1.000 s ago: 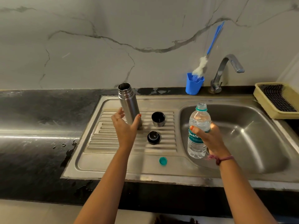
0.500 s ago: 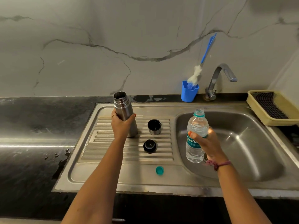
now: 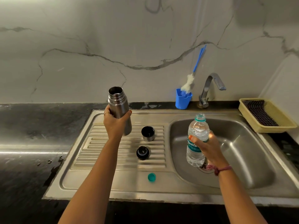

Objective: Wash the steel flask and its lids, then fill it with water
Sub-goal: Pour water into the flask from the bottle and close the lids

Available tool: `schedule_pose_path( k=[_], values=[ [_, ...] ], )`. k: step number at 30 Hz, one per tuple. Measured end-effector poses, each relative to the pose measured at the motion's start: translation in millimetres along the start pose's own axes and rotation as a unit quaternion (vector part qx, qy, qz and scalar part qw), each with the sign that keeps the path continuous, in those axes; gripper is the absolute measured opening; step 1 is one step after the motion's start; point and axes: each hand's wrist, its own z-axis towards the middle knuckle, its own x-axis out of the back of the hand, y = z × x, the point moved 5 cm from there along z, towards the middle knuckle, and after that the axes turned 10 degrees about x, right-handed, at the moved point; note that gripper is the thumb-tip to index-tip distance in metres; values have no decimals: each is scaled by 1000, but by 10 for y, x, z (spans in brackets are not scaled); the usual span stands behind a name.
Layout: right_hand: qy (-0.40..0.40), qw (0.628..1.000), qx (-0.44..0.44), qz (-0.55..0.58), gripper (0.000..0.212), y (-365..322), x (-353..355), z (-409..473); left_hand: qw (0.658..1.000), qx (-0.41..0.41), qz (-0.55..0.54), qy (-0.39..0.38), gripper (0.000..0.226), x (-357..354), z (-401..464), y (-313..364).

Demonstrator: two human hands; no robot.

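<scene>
Two hands are busy by the sink (image 3: 242,160). Left hand (image 3: 116,125) wraps its fingers round the steel flask (image 3: 120,110), open top up (ready for water). Right hand (image 3: 208,147) grips the uncapped water bottle (image 3: 196,139) over the sink.

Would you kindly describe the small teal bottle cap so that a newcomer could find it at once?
Start at the steel sink unit and look at its ribbed draining board, left of the basin. Nearer the front edge, on the flat strip below the ribs, lies the teal cap. Unlike the steel cup lid and black stopper on the ribs, it is tiny, flat and bright teal.
</scene>
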Motion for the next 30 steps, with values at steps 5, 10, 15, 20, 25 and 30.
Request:
schedule_pose_path(
  k=[5, 10, 15, 20, 25, 30],
  values=[
    [-2, 1000, -2, -4, 66, -71, 190, -33, 998, -40, -14, -52, 63, -217, -306, 471],
    [15, 1000, -9, -23, 51, -105, 443, -46, 990, -54, -20, -125, 60, -577, -703, 761],
    [23, 999, -2, -45, 46, -165, 745, -73, 982, -47, 10, -181, 66, -989, -1185, 702],
    [19, 998, 10, -61, 45, -235, 1059, -126, 969, -21, 33, -245, 67, -1338, -1682, 376],
    [16, 996, 16, -91, 47, -261, 1344, -176, 959, -2, 42, -281, 74, -1580, -2051, 54],
    [2, 989, 33, -145, 50, -310, 1553, -234, 955, 1, 39, -296, 78, -1717, -2314, -129]
  ],
)
